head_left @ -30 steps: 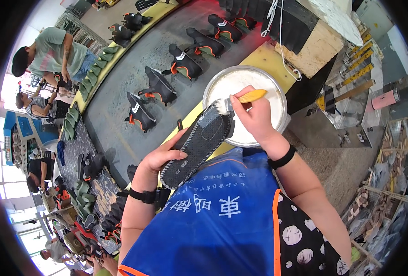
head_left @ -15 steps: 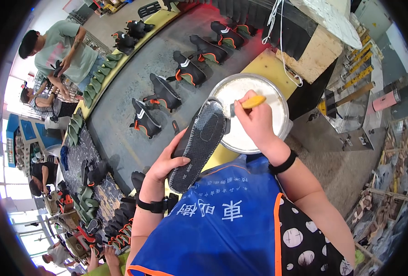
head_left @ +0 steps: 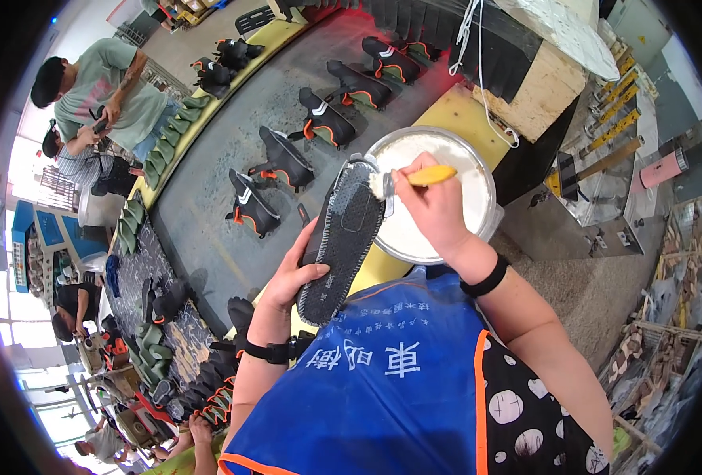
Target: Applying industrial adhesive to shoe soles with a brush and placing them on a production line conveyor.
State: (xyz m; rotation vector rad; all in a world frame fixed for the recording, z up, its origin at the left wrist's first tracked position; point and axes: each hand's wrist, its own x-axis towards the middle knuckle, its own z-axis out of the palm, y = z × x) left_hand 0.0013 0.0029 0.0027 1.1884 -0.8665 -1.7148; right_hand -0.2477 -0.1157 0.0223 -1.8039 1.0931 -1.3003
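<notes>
My left hand [head_left: 294,273] grips a black shoe upper [head_left: 340,245], sole side up, with pale stitching round its edge. Its toe end points away from me and carries a wet, shiny patch. My right hand [head_left: 436,202] is closed on the yellow handle of a brush [head_left: 430,176]. White-coated bristles touch the right edge of the upper near the toe. Below and beyond my right hand stands a round metal pan [head_left: 485,170] of white, glue-like paste [head_left: 414,233].
Several black shoe uppers with orange trim [head_left: 283,158] lie in a row on the grey conveyor belt [head_left: 216,158]. Green pieces [head_left: 161,150] line its far yellow edge. A person in a light green shirt [head_left: 101,79] stands across it. More uppers [head_left: 208,380] sit at lower left.
The brush has moved left and slightly down along the upper's edge, its bristles now showing white. The upper has turned a little more upright. The person across the belt has shifted.
</notes>
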